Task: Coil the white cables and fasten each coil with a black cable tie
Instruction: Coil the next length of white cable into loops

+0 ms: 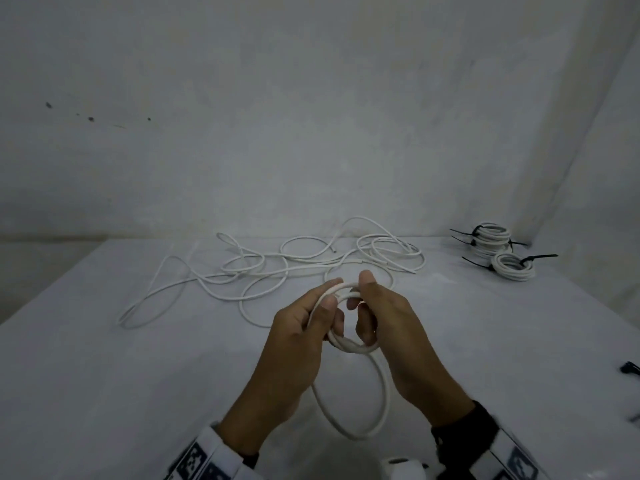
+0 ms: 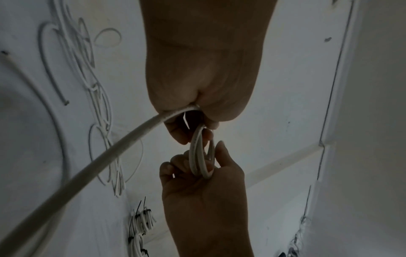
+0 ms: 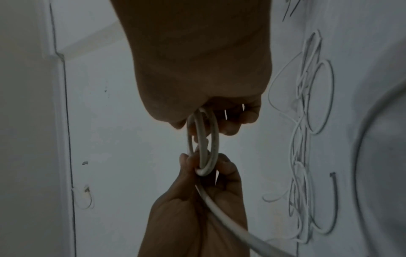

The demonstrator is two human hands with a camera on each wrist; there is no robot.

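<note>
Both hands grip one small white coil (image 1: 348,317) above the table (image 1: 104,375): left hand (image 1: 294,344) pinches its near-left side, right hand (image 1: 388,327) curls round the other (a loose loop dangles below).

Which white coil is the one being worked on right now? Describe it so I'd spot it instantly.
On the white table, look near the front centre, away from the finished tied white coils at the far right corner. The small white cable coil is held off the table between the left hand and right hand. Unlike the finished coils, it carries no black tie.
</note>
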